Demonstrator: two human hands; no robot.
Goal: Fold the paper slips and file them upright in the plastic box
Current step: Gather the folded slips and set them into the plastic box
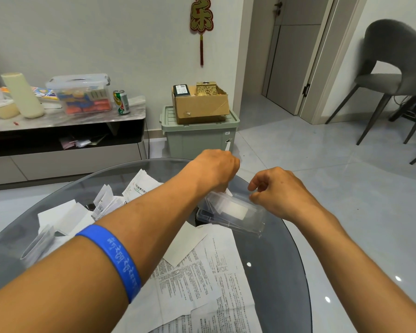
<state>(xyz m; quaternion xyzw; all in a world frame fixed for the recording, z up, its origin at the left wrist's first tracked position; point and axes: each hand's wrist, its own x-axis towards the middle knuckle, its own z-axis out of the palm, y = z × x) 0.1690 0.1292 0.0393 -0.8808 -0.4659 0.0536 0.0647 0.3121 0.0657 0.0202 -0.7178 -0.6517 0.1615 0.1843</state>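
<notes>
A round smoked-glass table (281, 260) carries loose printed paper slips (197, 280), with the clear plastic box (235, 212) near its far edge. The left hand (214, 168) curls over the box's far end, apparently pinching a folded slip (228, 191), though its fingers are hidden. The right hand (277, 191) pinches the box's rim. Steadying the box while lowering the slip edge-first should keep it upright.
</notes>
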